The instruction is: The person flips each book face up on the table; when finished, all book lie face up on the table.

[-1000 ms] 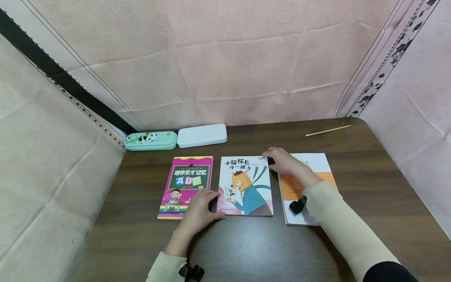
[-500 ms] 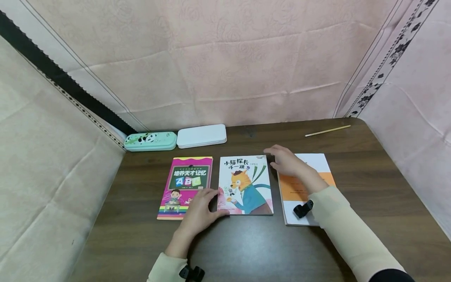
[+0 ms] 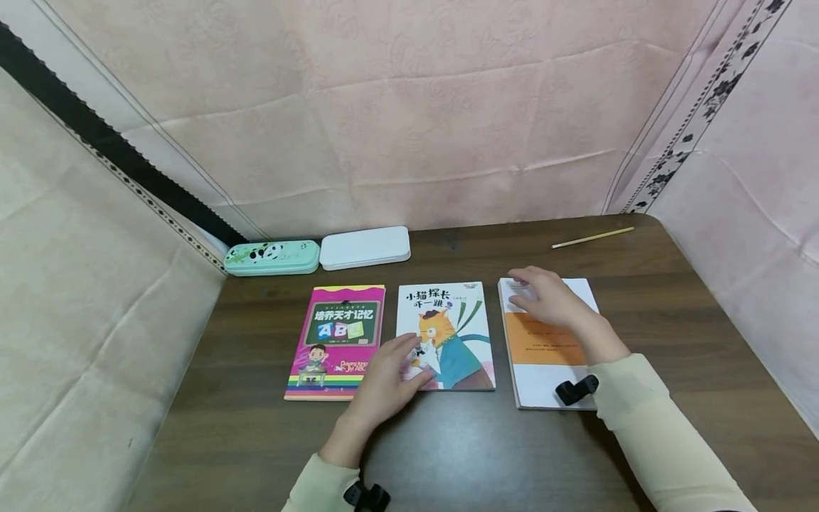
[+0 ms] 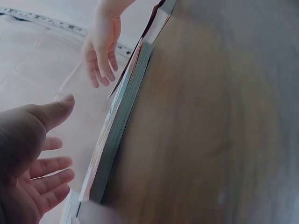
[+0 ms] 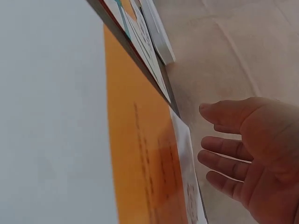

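Three books lie in a row on the brown table. At the left is a pink book [image 3: 339,320] with a green panel. The middle one is a white picture book [image 3: 457,355] with an orange cat in a blue coat. A white book with an orange band [image 3: 544,345] lies at the right. My left hand [image 3: 387,373] hovers over the lower left part of the cat book, its fingers loosely bent and holding nothing. Over the top of the orange-banded book is my right hand [image 3: 553,302], also holding nothing. Both wrist views show relaxed, spread fingers beside the book edges.
Along the table's back edge stand a mint panda pencil case [image 3: 271,258] and a white case [image 3: 365,247]. A thin stick [image 3: 591,237] lies at the back right. Pale cloth [image 3: 416,114] hangs behind and at both sides of the table [image 3: 256,448].
My right hand has moved right, off the cat book's upper right corner and over the orange-banded book. My left hand has left the cat book's left edge and shifted right over its cover.
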`<act>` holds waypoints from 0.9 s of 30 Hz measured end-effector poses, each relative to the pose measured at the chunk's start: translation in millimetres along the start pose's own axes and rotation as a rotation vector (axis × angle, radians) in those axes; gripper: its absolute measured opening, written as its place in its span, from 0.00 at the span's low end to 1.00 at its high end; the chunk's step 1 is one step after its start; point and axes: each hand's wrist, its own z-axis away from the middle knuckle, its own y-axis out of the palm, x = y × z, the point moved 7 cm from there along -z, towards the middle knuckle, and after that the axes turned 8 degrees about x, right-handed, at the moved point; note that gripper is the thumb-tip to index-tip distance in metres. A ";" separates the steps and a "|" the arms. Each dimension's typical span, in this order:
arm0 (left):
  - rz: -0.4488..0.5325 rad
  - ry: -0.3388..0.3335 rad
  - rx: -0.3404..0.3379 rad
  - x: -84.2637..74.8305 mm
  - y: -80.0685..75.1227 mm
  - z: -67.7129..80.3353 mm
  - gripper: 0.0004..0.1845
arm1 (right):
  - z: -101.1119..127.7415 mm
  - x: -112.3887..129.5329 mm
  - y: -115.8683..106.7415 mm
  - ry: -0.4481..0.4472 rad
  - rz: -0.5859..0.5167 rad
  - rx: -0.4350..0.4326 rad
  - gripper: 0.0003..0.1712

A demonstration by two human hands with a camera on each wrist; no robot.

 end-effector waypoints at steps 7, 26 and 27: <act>0.007 0.058 0.062 -16.1 11.6 -4.9 0.35 | 14.1 -14.2 -10.9 0.026 -0.017 -0.035 0.30; -0.090 0.230 0.140 -55.8 52.7 -18.7 0.32 | 37.7 -53.1 -28.1 0.116 -0.001 -0.053 0.32; -0.097 0.238 0.141 -57.7 54.8 -19.1 0.32 | 38.1 -55.4 -28.0 0.122 0.001 -0.055 0.32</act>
